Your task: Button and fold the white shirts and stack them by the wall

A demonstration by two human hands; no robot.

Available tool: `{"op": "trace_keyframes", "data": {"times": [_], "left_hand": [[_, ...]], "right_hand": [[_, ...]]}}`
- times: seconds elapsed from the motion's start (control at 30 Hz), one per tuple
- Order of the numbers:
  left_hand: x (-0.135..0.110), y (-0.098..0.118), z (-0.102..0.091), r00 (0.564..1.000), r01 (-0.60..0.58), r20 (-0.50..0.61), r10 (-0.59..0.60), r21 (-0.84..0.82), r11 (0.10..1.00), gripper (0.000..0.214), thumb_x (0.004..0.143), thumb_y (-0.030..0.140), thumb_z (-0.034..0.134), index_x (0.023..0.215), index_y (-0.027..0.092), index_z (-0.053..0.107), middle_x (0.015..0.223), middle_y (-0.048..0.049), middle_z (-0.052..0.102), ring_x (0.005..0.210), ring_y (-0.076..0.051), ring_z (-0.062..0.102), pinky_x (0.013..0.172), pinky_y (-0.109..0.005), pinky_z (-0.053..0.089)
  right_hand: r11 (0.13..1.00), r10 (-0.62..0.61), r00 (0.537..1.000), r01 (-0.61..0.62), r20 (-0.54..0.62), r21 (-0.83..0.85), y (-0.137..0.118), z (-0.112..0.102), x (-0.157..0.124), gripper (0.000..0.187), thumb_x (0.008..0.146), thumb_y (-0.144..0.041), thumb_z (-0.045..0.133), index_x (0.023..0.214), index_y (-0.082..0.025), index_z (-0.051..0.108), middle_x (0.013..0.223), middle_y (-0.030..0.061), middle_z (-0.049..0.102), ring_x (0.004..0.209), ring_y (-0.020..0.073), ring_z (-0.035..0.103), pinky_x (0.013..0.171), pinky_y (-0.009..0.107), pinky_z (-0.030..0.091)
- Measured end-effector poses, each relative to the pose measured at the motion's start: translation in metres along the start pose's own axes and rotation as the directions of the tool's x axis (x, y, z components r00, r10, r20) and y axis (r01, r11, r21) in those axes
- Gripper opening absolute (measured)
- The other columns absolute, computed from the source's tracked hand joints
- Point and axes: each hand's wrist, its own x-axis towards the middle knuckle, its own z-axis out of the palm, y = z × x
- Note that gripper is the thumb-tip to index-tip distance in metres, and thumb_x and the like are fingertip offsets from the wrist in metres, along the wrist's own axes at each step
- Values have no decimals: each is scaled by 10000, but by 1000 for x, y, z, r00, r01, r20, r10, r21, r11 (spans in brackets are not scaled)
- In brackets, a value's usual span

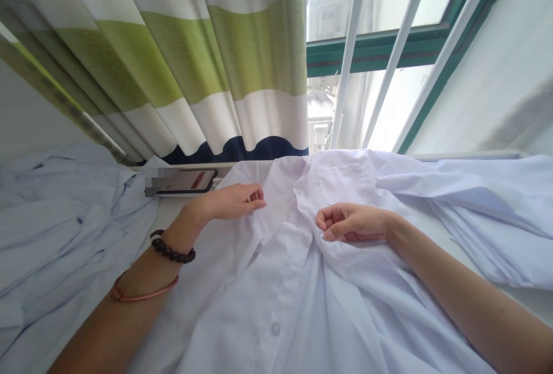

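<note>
A white button-up shirt [302, 282] lies spread out in front of me, its chest pocket toward the window. My left hand [235, 200] rests on the shirt's upper left part, fingers curled and pinching the fabric. My right hand [349, 223] lies to the right of the button placket, fingers closed around a fold of the same shirt. A dark bead bracelet [173, 250] and a thin reddish band [142, 293] sit on my left forearm.
A phone [185, 181] with a lit screen lies on the sill behind my left hand. More pale shirts are heaped at the left [64, 230] and stacked at the right [488, 218]. A striped curtain [194, 63] and a barred window [380, 51] stand behind.
</note>
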Motion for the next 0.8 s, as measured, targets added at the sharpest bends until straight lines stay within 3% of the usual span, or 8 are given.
{"op": "trace_keyframes", "data": {"times": [0.07,0.17,0.3,0.37,0.6,0.73,0.8], "left_hand": [[-11,-19,-16,986,149,-81,-145,42,988,396,902,426,418,1196,181,517,986,-45,636,778,-154,581,687,-232,407],[-30,-47,-37,930,345,-162,-330,76,935,533,896,300,411,1413,200,330,1029,-54,647,742,-152,596,646,-224,421],[-51,-67,-46,796,605,-20,-604,28,796,678,898,242,380,1507,191,87,864,-83,697,702,-205,640,536,-236,429],[-54,-68,-45,765,643,28,-643,14,766,690,908,248,373,1513,198,45,845,-95,705,712,-217,655,522,-238,438],[-51,-63,-42,724,690,42,-688,-18,724,733,891,250,420,1514,209,35,995,-115,701,752,-219,667,544,-250,459],[-51,-75,-41,724,690,44,-688,-47,722,750,888,262,436,1511,188,27,994,-111,710,747,-215,674,526,-246,457],[-50,-79,-39,735,678,9,-678,-28,734,725,872,259,458,1506,198,111,959,-96,723,706,-208,679,511,-245,460]], "right_hand": [[1000,1,1000,-1,-12,-5,0,1,0,276,659,-211,785,777,-163,540,654,-56,489,567,44,385,501,177,263],[1000,7,1000,-7,-27,-6,1,2,0,293,645,-223,795,772,-165,536,662,-54,487,582,49,386,513,183,265],[1000,12,999,-12,-34,-17,0,2,0,300,653,-229,793,783,-166,530,667,-52,472,595,54,382,515,186,256],[1000,12,999,-13,-35,-25,0,2,0,292,667,-230,784,790,-165,527,666,-51,465,590,53,376,509,185,247],[1000,2,999,-3,-32,-26,1,3,0,284,673,-224,771,789,-165,519,675,-47,464,588,51,368,493,179,247],[999,5,1000,-6,-26,-36,1,3,-1,281,680,-224,766,793,-162,517,658,-52,458,566,43,359,474,173,234],[999,8,1000,-9,-22,-36,0,3,-1,281,686,-224,765,796,-160,515,652,-55,457,554,38,354,466,171,226]]}}
